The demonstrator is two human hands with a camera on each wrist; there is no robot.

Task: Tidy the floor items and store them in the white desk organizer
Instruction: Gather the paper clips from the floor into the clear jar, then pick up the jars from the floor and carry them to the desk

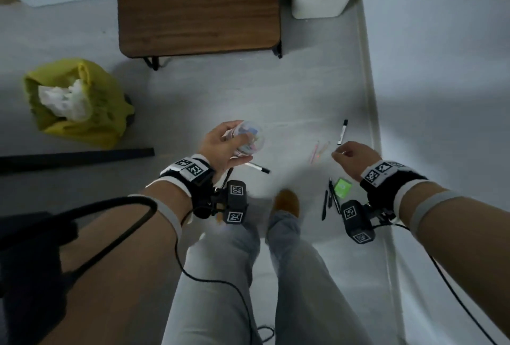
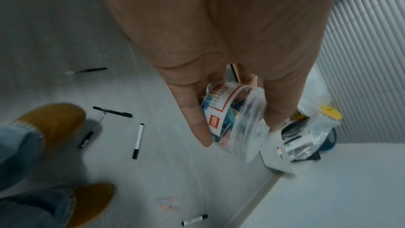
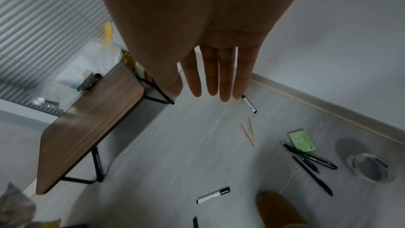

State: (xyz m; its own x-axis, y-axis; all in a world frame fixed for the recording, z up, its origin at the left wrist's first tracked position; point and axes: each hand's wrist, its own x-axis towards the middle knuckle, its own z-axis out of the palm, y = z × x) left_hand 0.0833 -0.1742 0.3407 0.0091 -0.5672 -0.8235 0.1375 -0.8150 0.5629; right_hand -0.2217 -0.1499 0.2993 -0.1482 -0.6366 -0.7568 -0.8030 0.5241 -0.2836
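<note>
My left hand [image 1: 220,146] hangs above the floor and grips a clear plastic tub of coloured clips [image 1: 249,138]; in the left wrist view thumb and fingers curl round the labelled tub [image 2: 228,119]. My right hand [image 1: 342,153] hovers with its straight fingers [image 3: 215,79] holding nothing, above a white marker [image 1: 342,132]. Another white marker [image 1: 258,168] lies below the left hand. A green sticky pad [image 1: 342,187], black pens [image 1: 331,201] and thin pink strips [image 1: 318,151] lie on the floor. The white organizer [image 1: 323,0] stands at the far right by the wall.
A low wooden table [image 1: 198,5] stands ahead, left of the organizer. A yellow bag [image 1: 74,102] sits at the left with a black bar [image 1: 77,155] in front of it. A tape roll [image 3: 371,169] lies near the pens. My feet in tan shoes [image 1: 287,202] stand among the items.
</note>
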